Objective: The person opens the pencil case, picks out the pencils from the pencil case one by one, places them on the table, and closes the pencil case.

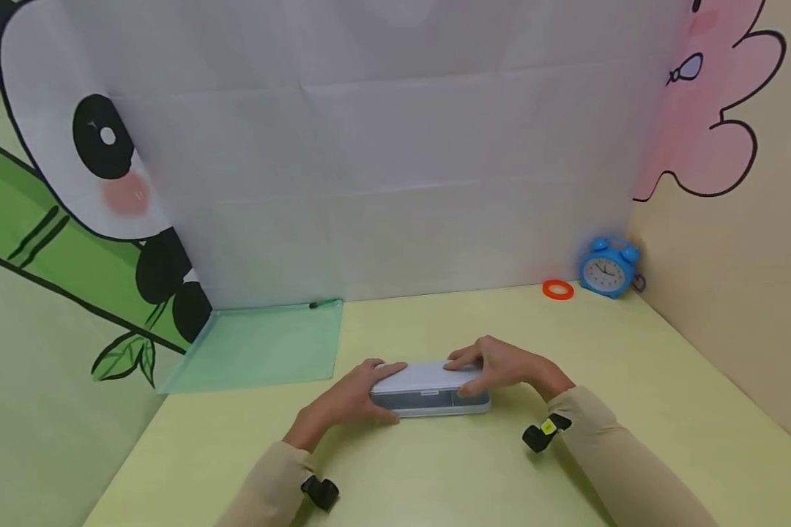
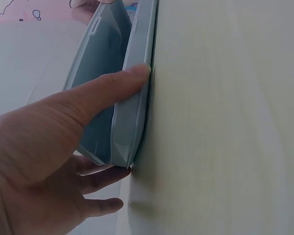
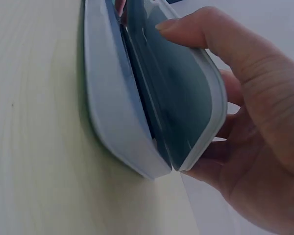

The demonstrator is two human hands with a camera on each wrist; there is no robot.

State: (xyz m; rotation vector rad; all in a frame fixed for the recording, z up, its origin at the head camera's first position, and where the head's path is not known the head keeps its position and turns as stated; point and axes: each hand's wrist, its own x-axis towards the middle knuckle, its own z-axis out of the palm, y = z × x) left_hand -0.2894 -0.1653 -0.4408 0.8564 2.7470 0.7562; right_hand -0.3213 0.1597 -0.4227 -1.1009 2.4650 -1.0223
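A pale grey-blue plastic pencil case (image 1: 414, 377) lies on the table in front of the person, its hinged lid tilted partly up from the base. At the left end, the left hand (image 1: 348, 399) grips the case; in the left wrist view its thumb (image 2: 108, 90) presses the front wall of the base while the other fingers reach behind. The right hand (image 1: 504, 364) holds the lid (image 3: 186, 93) near its right end, thumb on the inner side and fingers over the outside. Within the case, the contents are mostly hidden in shadow.
A translucent green zip pouch (image 1: 277, 344) lies flat at the back left of the pale yellow table (image 1: 435, 476). An orange ring (image 1: 557, 290) and a blue alarm clock (image 1: 605, 271) are at the back right, by the walls.
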